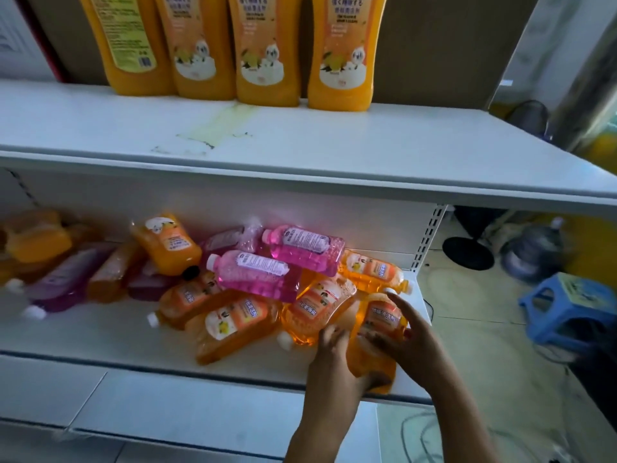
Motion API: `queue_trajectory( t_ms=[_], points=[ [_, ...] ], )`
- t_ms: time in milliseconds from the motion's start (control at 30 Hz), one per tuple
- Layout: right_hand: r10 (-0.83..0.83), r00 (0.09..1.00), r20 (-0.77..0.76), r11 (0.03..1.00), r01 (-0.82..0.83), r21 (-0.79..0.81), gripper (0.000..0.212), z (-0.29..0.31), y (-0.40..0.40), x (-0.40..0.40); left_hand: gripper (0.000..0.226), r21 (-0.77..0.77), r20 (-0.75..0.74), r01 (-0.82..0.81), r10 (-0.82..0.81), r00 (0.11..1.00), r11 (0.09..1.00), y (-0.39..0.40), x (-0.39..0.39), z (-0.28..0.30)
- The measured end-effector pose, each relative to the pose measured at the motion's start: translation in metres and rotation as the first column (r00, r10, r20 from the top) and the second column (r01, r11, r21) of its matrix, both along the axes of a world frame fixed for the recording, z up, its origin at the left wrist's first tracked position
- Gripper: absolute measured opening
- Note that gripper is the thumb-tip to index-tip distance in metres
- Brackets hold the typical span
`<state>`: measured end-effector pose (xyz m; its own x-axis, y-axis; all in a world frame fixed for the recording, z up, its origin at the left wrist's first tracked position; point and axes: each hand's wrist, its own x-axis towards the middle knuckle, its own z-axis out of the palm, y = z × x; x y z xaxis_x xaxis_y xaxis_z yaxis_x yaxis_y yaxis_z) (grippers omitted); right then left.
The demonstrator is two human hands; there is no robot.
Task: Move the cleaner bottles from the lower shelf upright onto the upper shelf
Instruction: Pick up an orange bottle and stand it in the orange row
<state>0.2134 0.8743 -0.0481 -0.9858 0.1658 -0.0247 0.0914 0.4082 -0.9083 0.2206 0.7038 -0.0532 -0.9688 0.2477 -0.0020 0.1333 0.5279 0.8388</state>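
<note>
We are holding one orange bottle (379, 332) with both hands, left hand (334, 359) and right hand (405, 342) wrapped around its sides | it is lying at the lower shelf (133, 339) front right corner | both hands are helping us stand it up on the upper shelf (367, 142).

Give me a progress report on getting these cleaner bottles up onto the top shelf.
Done: four orange bottles stand upright on the upper shelf. In hand: the left hand and right hand both grip one orange bottle on the lower shelf. Left: a pile of orange and pink bottles lying there.
</note>
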Motion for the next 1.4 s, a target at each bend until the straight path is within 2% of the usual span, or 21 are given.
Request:
queue_trajectory(
  t_ms=[67,167,233,333,400,467,600,733,867,1100,1233,1400],
  points=[
    [-0.047,0.998,-0.046,0.998,0.045,-0.033,0.096,-0.004,-0.003,0.005,0.076,0.088,0.036,-0.008,0.005,0.999,0.996,0.002,0.004,-0.001],
    [-0.136,0.986,-0.101,0.971,0.112,-0.213,0.087,-0.010,-0.003,0.015,0.058,0.166,0.097,0.041,-0.058,0.994,0.985,0.005,0.007,0.000],
    [-0.192,0.976,-0.106,0.922,0.142,-0.361,0.096,-0.013,-0.002,0.023,0.066,0.112,0.034,0.111,-0.116,0.993,0.987,0.007,0.006,0.000],
    [-0.238,0.968,-0.081,0.809,0.151,-0.567,0.099,-0.016,0.000,0.031,0.082,-0.093,-0.114,0.224,-0.234,0.966,0.970,0.006,0.006,0.006],
    [-0.265,0.961,-0.079,0.769,0.161,-0.618,0.090,-0.016,-0.001,0.035,0.086,-0.102,-0.144,0.269,-0.282,0.949,0.958,0.003,0.008,0.009],
    [-0.266,0.956,-0.122,0.777,0.137,-0.615,0.087,-0.011,-0.004,0.035,0.087,-0.047,-0.162,0.288,-0.292,0.943,0.957,-0.006,0.010,0.015],
    [-0.090,0.958,-0.273,0.877,-0.054,-0.478,0.095,0.017,-0.020,0.023,0.103,0.011,-0.213,0.256,-0.248,0.945,0.967,-0.035,0.011,0.022],
    [0.134,0.903,-0.408,0.937,-0.249,-0.243,0.089,0.053,-0.062,-0.005,0.103,0.155,-0.180,0.017,0.011,0.984,0.988,-0.073,0.011,0.030],
    [0.301,0.846,-0.440,0.945,-0.327,0.019,0.096,0.079,-0.120,-0.033,0.101,0.236,-0.206,-0.128,0.178,0.962,0.963,-0.118,0.006,0.045],
    [0.595,0.653,-0.469,0.786,-0.594,0.169,0.083,0.126,-0.232,-0.062,0.109,0.422,-0.203,-0.250,0.359,0.911,0.871,-0.221,0.006,0.067],
    [0.743,0.482,-0.465,0.610,-0.774,0.170,0.080,0.150,-0.313,-0.072,0.112,0.482,-0.207,-0.373,0.516,0.831,0.793,-0.287,0.013,0.076],
    [0.791,0.339,-0.509,0.537,-0.783,0.314,0.071,0.174,-0.412,-0.077,0.111,0.486,-0.224,-0.462,0.617,0.754,0.742,-0.366,0.023,0.091]
  ],
)
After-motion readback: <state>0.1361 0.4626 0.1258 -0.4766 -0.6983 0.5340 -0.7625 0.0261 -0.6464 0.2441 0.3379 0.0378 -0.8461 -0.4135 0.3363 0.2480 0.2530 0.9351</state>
